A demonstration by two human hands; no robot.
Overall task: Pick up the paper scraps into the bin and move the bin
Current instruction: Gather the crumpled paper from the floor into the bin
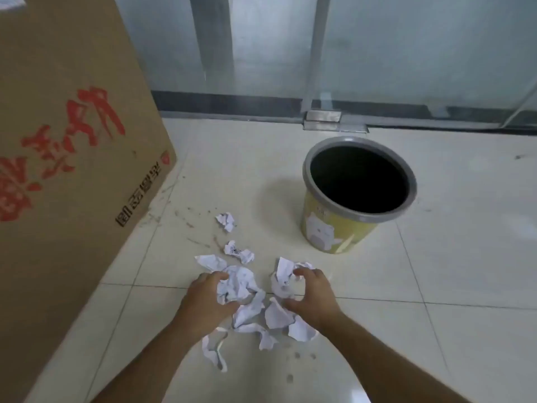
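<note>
Several crumpled white paper scraps [247,312] lie on the tiled floor in front of me. My left hand [207,298] curls around one crumpled scrap [236,283]. A second scrap [283,279] sits between the bent fingers and thumb of my right hand [312,295]. Two small scraps [226,221] [238,251] lie apart, farther away to the left. The bin [328,231] is yellow with a grey rim and a dark inside; it stands upright beyond my right hand, with nothing visible in it.
A large cardboard box [66,146] with red print stands close on the left. A frosted glass wall with a metal door fitting [322,119] runs along the far side. Pale floor tiles [465,257] stretch right of the bin.
</note>
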